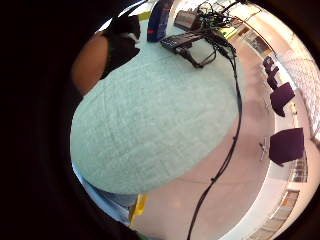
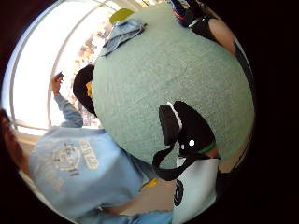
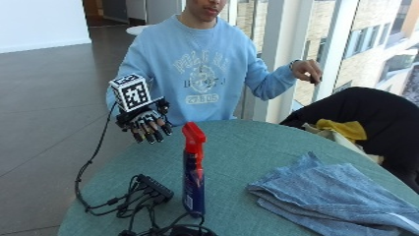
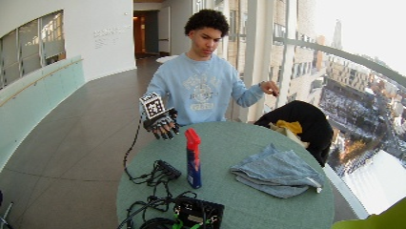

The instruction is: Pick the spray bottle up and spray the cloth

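A blue spray bottle (image 3: 193, 172) with a red trigger head stands upright on the round green table (image 3: 262, 152), near its front. A folded blue denim cloth (image 3: 334, 196) lies to the bottle's right. My gloved right hand (image 3: 145, 123) hovers above the table's far left edge, fingers hanging relaxed, holding nothing, well short of the bottle. In the wide outside view the hand (image 4: 162, 125) is behind the bottle (image 4: 193, 158), and the cloth (image 4: 276, 172) lies on the table. The little finger side palm view shows the bottle (image 1: 160, 20) far across the tabletop. The cloth (image 2: 122, 33) shows in the thumb side palm view.
A tangle of black cables and a black box (image 3: 147, 194) lies at the table's front left, close to the bottle. A black bag with a yellow item (image 3: 367, 123) sits beyond the right edge. The person's bare left hand (image 3: 306, 70) is raised off the table.
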A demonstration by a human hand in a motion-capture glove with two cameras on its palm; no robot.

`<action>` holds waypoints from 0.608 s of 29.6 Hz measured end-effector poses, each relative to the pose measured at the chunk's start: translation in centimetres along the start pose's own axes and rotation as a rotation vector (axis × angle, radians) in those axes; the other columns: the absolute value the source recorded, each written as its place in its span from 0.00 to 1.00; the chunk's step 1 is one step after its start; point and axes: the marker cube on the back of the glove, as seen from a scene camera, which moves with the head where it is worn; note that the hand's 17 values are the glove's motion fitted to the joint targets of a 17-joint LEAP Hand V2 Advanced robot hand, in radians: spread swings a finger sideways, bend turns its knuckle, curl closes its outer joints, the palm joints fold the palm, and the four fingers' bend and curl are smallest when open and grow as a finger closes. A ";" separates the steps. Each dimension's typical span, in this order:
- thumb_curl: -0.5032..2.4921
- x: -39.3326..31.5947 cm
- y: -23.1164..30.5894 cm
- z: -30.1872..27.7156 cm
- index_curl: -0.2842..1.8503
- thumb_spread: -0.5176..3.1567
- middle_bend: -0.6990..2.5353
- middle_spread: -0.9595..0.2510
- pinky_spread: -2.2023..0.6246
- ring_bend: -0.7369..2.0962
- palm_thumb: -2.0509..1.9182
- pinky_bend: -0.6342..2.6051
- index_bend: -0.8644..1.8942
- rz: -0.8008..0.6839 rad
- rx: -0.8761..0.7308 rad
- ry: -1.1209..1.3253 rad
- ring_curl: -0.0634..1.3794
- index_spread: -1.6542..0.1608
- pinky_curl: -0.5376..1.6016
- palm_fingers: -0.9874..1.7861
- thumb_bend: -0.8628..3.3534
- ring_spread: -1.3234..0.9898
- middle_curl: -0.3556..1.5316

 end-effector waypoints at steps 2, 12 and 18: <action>0.20 0.2 0.0 0.0 0.18 0.27 0.32 0.75 0.82 0.35 0.64 0.28 0.41 0.007 -0.002 -0.002 0.10 0.79 0.29 0.59 0.28 0.57 0.25; 0.22 0.7 -0.3 -0.5 0.25 0.39 0.31 0.72 0.84 0.35 0.66 0.27 0.40 0.023 -0.002 -0.006 0.16 0.72 0.34 0.58 0.28 0.57 0.30; 0.23 0.3 -0.4 -0.3 0.26 0.42 0.31 0.72 0.85 0.34 0.66 0.26 0.39 0.039 0.002 -0.027 0.17 0.71 0.35 0.58 0.27 0.57 0.32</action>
